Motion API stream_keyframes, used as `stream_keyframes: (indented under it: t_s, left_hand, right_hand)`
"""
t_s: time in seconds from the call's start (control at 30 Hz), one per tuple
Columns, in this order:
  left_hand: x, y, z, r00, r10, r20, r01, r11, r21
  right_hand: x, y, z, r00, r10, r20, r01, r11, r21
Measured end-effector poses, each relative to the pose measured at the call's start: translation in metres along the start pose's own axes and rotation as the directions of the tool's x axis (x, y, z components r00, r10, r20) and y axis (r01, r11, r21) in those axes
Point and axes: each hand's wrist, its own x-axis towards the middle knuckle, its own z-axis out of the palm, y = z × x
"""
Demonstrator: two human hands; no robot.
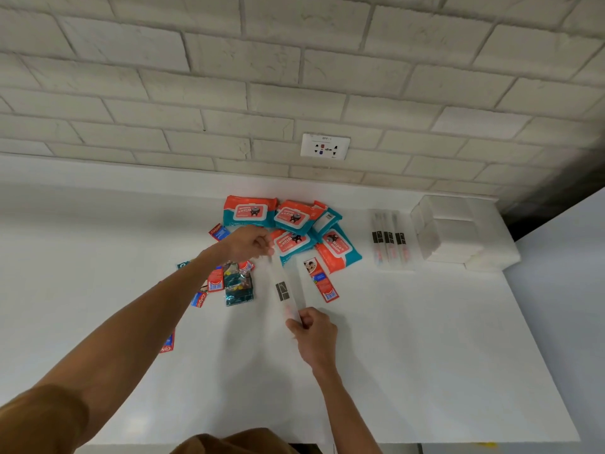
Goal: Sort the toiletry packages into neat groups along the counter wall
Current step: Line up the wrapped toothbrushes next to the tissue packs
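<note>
A long clear toothbrush package (283, 290) with a black label lies between my hands. My left hand (248, 244) pinches its far end and my right hand (311, 332) grips its near end. Several orange and teal wipes packs (294, 231) lie in a loose heap near the wall. Three more clear toothbrush packages (389, 239) lie side by side to the right. A red toothpaste sachet (322, 280) lies just right of the held package. More red sachets (214, 280) and shiny dark foil packets (239, 286) are scattered under my left forearm.
A stack of white boxes (458, 231) stands at the back right against the white brick wall. A wall socket (325, 146) sits above the heap. The white counter (409, 355) ends at its right edge, near the boxes.
</note>
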Motion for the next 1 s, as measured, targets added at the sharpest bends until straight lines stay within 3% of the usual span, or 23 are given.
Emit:
stream_keyframes:
  t_s: [0.2, 0.33, 0.43, 0.73, 0.87, 1.0]
  left_hand:
    - [0.010, 0.044, 0.021, 0.994, 0.011, -0.113, -0.038, 0.969, -0.246]
    - [0.022, 0.077, 0.050, 0.989, -0.067, -0.128, -0.019, 0.816, -0.577]
    - [0.036, 0.096, 0.079, 0.991, -0.108, -0.083, 0.031, 0.774, -0.632]
    - [0.072, 0.145, 0.159, 0.989, -0.149, -0.010, 0.121, 0.836, -0.536]
    - [0.090, 0.157, 0.181, 0.981, -0.113, -0.157, 0.071, 0.965, -0.252]
    - [0.104, 0.168, 0.197, 0.953, -0.026, -0.302, 0.001, 0.997, -0.083]
  right_hand:
    - [0.009, 0.001, -0.047, 0.999, 0.007, 0.038, -0.013, 0.985, 0.171]
    - [0.019, -0.002, -0.081, 0.999, 0.042, 0.019, -0.046, 0.955, 0.292]
    - [0.031, 0.000, -0.103, 0.998, 0.050, -0.045, -0.033, 0.949, 0.313]
    - [0.091, 0.018, -0.156, 0.980, 0.029, -0.198, 0.009, 0.982, 0.188]
    - [0.117, 0.024, -0.174, 0.978, 0.036, -0.206, 0.001, 0.984, 0.179]
    - [0.142, 0.027, -0.189, 0.980, 0.026, -0.199, 0.009, 0.985, 0.173]
